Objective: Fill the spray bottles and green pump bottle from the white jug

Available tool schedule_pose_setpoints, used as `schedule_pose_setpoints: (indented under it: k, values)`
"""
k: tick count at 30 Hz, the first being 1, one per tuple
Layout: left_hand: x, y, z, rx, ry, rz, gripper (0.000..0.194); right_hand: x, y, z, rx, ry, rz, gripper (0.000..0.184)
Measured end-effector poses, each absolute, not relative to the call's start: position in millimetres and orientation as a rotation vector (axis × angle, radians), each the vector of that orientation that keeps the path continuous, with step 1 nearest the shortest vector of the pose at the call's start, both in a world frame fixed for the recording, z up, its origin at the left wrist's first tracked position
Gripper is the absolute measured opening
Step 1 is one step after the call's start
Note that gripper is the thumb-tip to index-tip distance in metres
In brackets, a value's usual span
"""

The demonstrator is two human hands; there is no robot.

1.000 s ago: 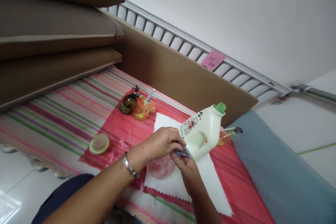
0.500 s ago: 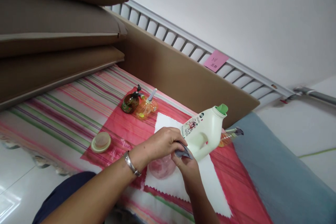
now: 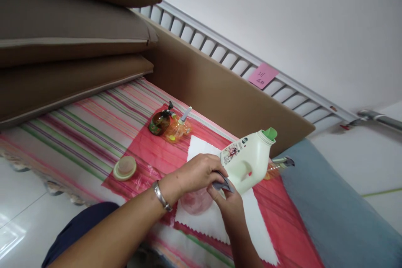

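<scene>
A white plastic jug point(image 3: 248, 161) with a green cap and a printed label is tilted above a white cloth point(image 3: 220, 213). My left hand point(image 3: 196, 173) is curled round the jug's base, a metal bracelet on its wrist. My right hand point(image 3: 230, 201) comes up from below and pinches a small grey rag point(image 3: 222, 183) against the jug's bottom. A pink translucent jar point(image 3: 196, 201) sits on the cloth, partly hidden under my left hand.
A red plastic sheet point(image 3: 150, 155) covers a striped mat. On it stand a dark green pump bottle point(image 3: 160, 121), an orange pump bottle point(image 3: 177, 127), a round lid point(image 3: 124, 167) and another pump bottle point(image 3: 278, 166) behind the jug. Brown cushions point(image 3: 63, 29) stack at left; grey fabric point(image 3: 333, 217) lies right.
Both hands stay on the jug and rag with only small shifts. The view has drifted slightly, so everything sits a little further right and lower.
</scene>
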State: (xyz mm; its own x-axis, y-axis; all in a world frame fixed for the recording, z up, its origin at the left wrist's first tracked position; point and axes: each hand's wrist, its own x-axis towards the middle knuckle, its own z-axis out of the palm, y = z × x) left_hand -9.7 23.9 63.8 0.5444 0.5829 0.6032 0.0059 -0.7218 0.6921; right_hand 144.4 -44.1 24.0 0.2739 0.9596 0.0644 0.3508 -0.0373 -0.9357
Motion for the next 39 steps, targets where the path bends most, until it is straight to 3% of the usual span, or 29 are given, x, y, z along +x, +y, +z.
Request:
schedule_pose_setpoints:
  k: [4,9,14,25,30,32,35,37,39]
  values:
    - [-10.3,23.2,63.9,2.125,0.465,1.147,0.008,146.5,-43.3,24.6,-1.485,-1.255,0.935,0.033]
    - [-11.3,22.8,64.5,2.127,0.492,1.121,0.009,144.3,-43.2,28.0,-1.608,-1.329,0.735,0.037]
    - [-11.1,22.6,63.9,2.146,0.472,1.119,0.009,145.3,-45.7,27.7,-1.529,-1.347,0.903,0.034]
    - [-12.7,21.3,64.1,2.092,0.525,1.138,0.009,130.4,-51.3,18.5,-1.749,-1.27,0.541,0.042]
    - [-12.5,20.8,60.6,2.039,0.501,1.174,0.01,138.9,-47.9,18.0,-1.609,-1.298,0.771,0.038]
    - [-12.0,20.4,57.7,1.968,0.514,1.158,0.012,148.1,-48.1,25.5,-1.565,-1.263,0.813,0.045]
    - [-10.2,18.7,53.5,1.8,0.516,1.109,0.017,156.0,-53.1,46.1,-1.599,-1.313,0.609,0.061]
    - [-8.7,15.4,52.0,1.683,0.519,1.079,0.026,151.8,-57.4,61.7,-1.646,-1.513,0.479,0.054]
    - [-7.6,11.1,50.9,1.591,0.519,1.032,0.035,142.1,-59.5,74.3,-1.71,-1.707,0.395,0.036]
